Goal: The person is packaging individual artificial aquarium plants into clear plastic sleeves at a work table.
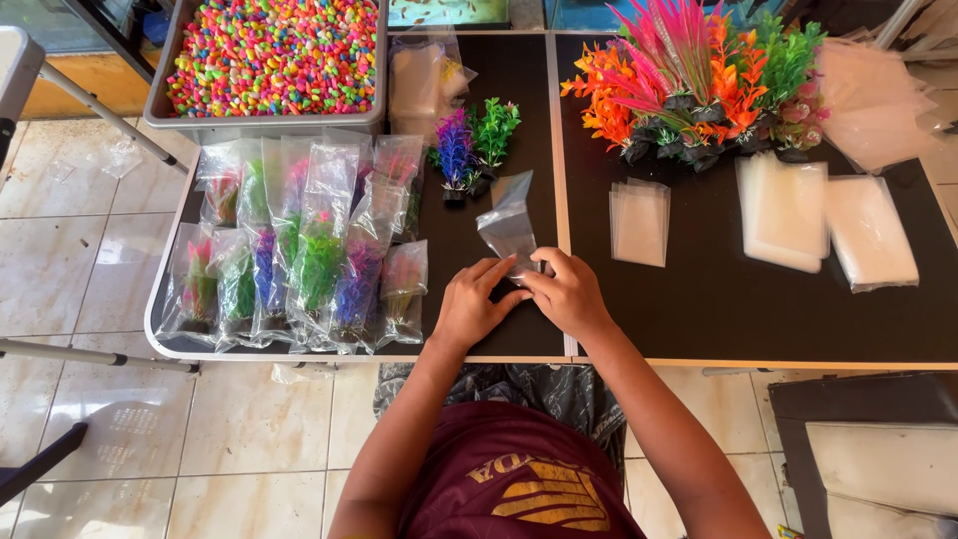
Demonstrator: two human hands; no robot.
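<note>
Item held: one small clear plastic bag, pinched at its lower edge between the fingertips of both hands, its upper part standing up and slightly crumpled above the black tabletop. Left hand: fingers closed on the bag's near-left corner, palm down on the table. Right hand: fingers curled and closed on the same edge, touching the left hand's fingertips. Location of the bag: near the front edge of the table, just beside the pale seam where two black panels met. Just beyond it: two loose artificial plants, one purple, one green, standing side by side on dark bases. To the left: a spread of filled bags, overlapping one another, each holding a coloured plastic plant. Behind those: a grey tray heaped with multicoloured pebbles. To the right of the hands: a small stack of empty clear bags; further right, two larger stacks of clear bags, lying well apart from the hands. At the far right back: a heap of unpacked artificial plants in orange, pink and green. Floor below: pale tiles.
</note>
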